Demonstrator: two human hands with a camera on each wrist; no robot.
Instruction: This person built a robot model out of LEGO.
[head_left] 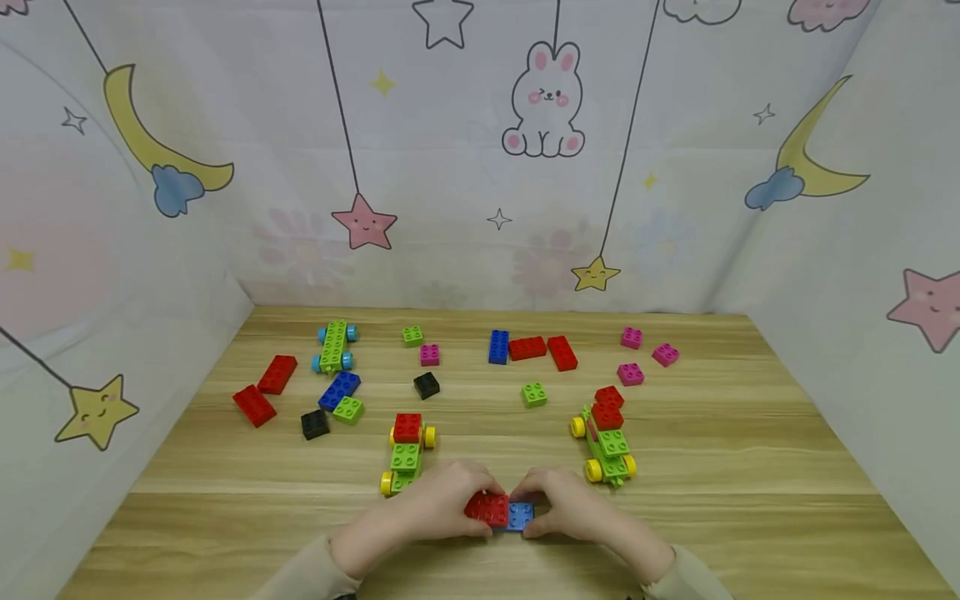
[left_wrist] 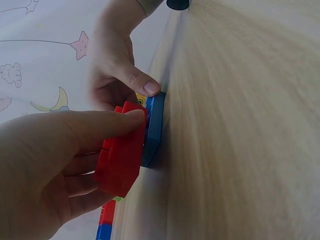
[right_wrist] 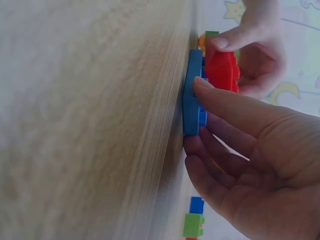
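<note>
Near the front of the table, my left hand (head_left: 450,500) pinches a red building brick (left_wrist: 122,155) between thumb and fingers. The red brick (head_left: 487,508) lies over the left part of a light blue flat brick (head_left: 521,515), tilted against its studs in the left wrist view. Whether the two are pressed together I cannot tell. My right hand (head_left: 567,506) grips the right end of the blue flat brick (right_wrist: 191,100), which rests on the table. Either side of my hands stand small brick cars with yellow wheels, one on the left (head_left: 406,456) and one on the right (head_left: 611,446).
Farther back lies a green base with blue wheels (head_left: 335,346). Loose bricks are scattered across the table (head_left: 750,450): red (head_left: 527,348), dark blue (head_left: 498,347), green (head_left: 534,394), pink (head_left: 631,373) and black (head_left: 427,385). A patterned cloth (head_left: 450,167) encloses the back and sides.
</note>
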